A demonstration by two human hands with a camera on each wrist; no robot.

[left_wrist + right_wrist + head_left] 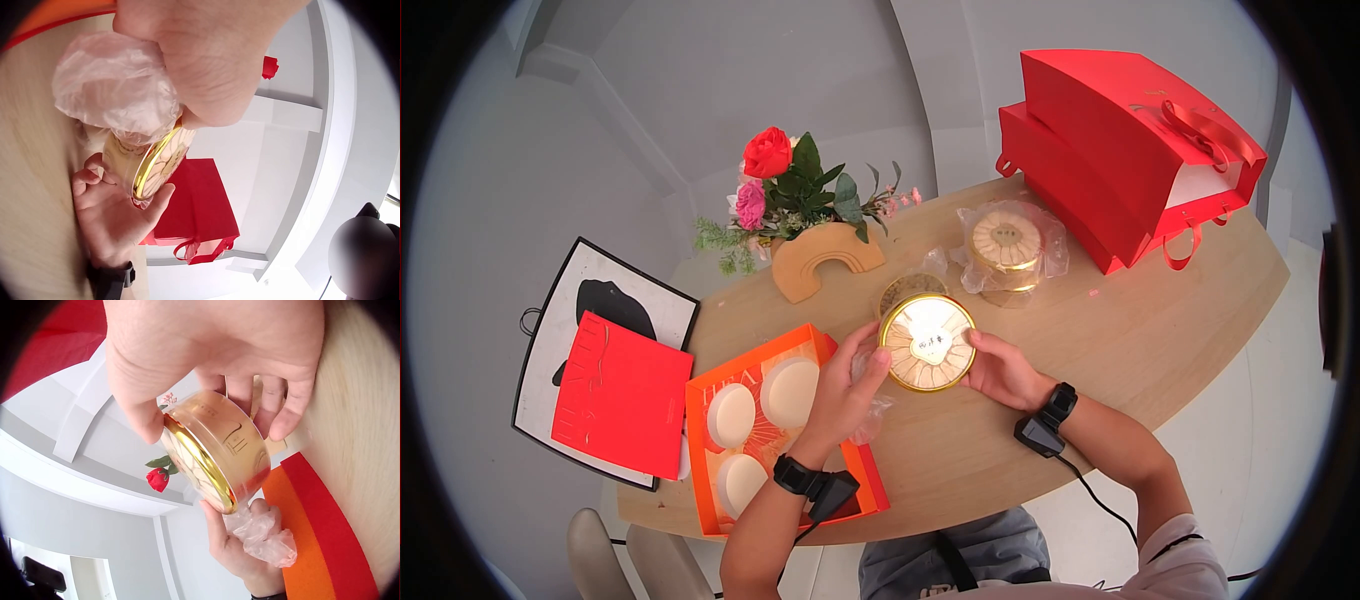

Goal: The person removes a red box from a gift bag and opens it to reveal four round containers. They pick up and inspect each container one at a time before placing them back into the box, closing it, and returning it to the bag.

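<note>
Both hands hold a round gold canister (pixel 928 345) above the table, its fan-patterned lid tilted up toward the head camera. My left hand (pixel 845 390) grips its left side, thumb at the lid's rim, with a crumpled clear plastic bag (pixel 115 87) bunched under the palm. On the opposite side, my right hand (pixel 1005 372) holds the canister with the thumb on the gold rim and the fingers along the wall, as the right wrist view shows. Just behind it is another round gold-edged thing (pixel 910 287), partly hidden. A similar canister (pixel 1007 240) in clear plastic stands farther back.
An orange box (pixel 703 450) with several cream round pieces lies under the left forearm. Large red gift bags (pixel 1100 150) stand at the back right. A flower arrangement in an arched tan vase (pixel 825 258) is behind. A red folder (pixel 625 395) overlaps a framed picture (pixel 590 270) at left.
</note>
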